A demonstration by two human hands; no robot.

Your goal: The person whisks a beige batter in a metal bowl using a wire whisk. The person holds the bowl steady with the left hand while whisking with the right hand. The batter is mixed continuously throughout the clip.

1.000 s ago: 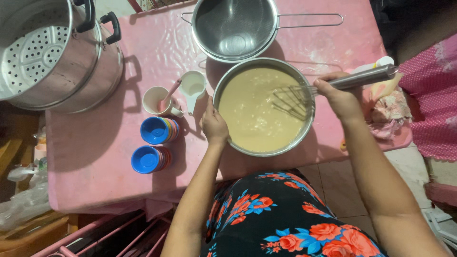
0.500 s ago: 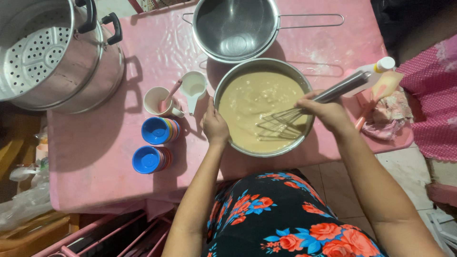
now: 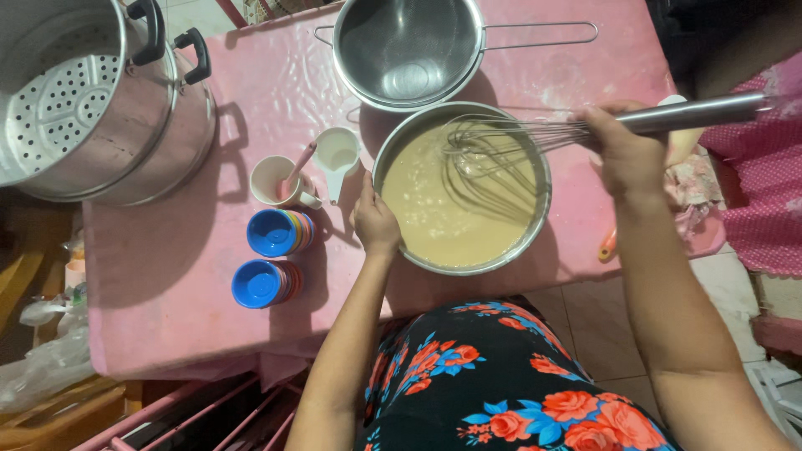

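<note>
A round metal bowl (image 3: 535,225) full of pale tan batter (image 3: 443,209) sits on the pink table (image 3: 167,276). My left hand (image 3: 375,219) grips the bowl's left rim. My right hand (image 3: 625,152) is closed on the steel handle of a wire whisk (image 3: 501,144), whose loops lie in the far part of the batter. The handle points out to the right, past the bowl.
An empty steel strainer bowl (image 3: 408,50) with a long wire handle stands behind. A large steamer pot (image 3: 92,100) fills the far left. A cup with a pink spoon (image 3: 276,178), a white measuring cup (image 3: 337,152) and two stacks of blue small bowls (image 3: 271,231) stand left.
The whisk has swung from the near right part of the batter up to the far side, and my right hand has risen to the right rim. My left hand has stayed on the rim.
</note>
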